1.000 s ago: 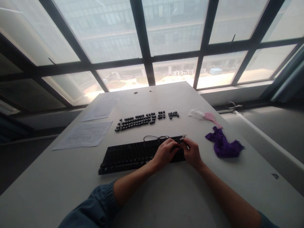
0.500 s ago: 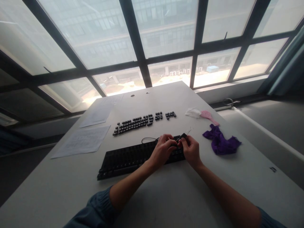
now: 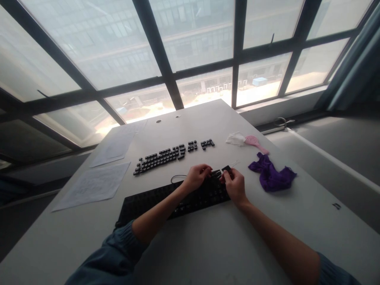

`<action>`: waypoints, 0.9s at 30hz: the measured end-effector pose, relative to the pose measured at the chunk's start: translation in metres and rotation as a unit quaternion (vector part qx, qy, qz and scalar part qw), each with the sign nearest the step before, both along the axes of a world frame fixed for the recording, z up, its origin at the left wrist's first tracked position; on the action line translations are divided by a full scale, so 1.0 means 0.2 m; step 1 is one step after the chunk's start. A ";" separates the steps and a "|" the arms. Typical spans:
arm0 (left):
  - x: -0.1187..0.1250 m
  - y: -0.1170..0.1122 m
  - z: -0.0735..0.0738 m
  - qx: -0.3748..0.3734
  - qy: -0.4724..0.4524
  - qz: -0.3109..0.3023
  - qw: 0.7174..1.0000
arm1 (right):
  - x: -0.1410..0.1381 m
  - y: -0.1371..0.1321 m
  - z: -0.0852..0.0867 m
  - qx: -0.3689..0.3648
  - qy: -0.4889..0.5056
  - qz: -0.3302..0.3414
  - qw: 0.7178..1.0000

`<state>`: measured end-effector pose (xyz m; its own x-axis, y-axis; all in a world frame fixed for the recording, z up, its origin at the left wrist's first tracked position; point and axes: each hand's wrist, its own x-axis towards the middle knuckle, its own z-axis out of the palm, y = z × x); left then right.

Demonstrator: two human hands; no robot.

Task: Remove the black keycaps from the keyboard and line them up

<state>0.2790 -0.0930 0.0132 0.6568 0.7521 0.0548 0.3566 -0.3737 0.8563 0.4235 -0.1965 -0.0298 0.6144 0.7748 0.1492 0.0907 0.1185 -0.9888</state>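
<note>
A black keyboard [image 3: 148, 206] lies on the desk beneath both of my hands, its left part partly covered by my left forearm. My right hand [image 3: 236, 186] pinches a small black tool [image 3: 226, 168] with a squarish end, held just above the keyboard's right end. Thin dark prongs [image 3: 216, 173] stretch between the two hands. My left hand [image 3: 197, 176] is closed, its fingertips pinched at the left end of these prongs; whatever is between them is too small to make out. Behind the keyboard, loose black keycaps [image 3: 169, 154] sit in rows.
A cable [image 3: 176, 176] loops behind the keyboard. To the right lie a purple cloth [image 3: 274, 176], a pink round-headed brush [image 3: 252, 141] and a crumpled white tissue [image 3: 236, 138]. Printed sheets [image 3: 95, 184] rest on the left. Windows [image 3: 196, 31] rise beyond the desk.
My left hand has drawn back slightly to the left, away from my right hand, baring the dark prongs between them. The whole view has shifted a little.
</note>
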 end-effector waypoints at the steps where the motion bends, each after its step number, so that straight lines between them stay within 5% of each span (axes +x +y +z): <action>1: -0.01 0.01 0.00 -0.006 0.000 0.000 1.000 | 0.00 0.00 0.00 -0.001 -0.003 -0.003 1.000; 7: -0.10 -0.03 0.10 0.142 0.059 -0.057 0.986 | 0.02 0.01 -0.01 0.006 -0.017 -0.026 0.999; 16: -0.10 -0.09 0.03 0.173 0.090 -0.116 0.974 | 0.02 0.01 -0.01 0.008 -0.030 -0.024 0.999; 21: -0.05 0.14 0.08 0.214 0.075 -0.028 0.973 | 0.02 0.01 -0.02 0.011 -0.024 -0.021 0.999; 27: 0.17 0.54 0.07 0.317 0.130 0.096 0.935 | 0.02 0.02 -0.01 0.012 -0.011 -0.015 1.000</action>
<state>0.3120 0.0158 0.0266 0.5657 0.7281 0.3871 0.6341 -0.6842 0.3603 0.4274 -0.1934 -0.0323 0.6339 0.7518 0.1815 0.1162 0.1394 -0.9834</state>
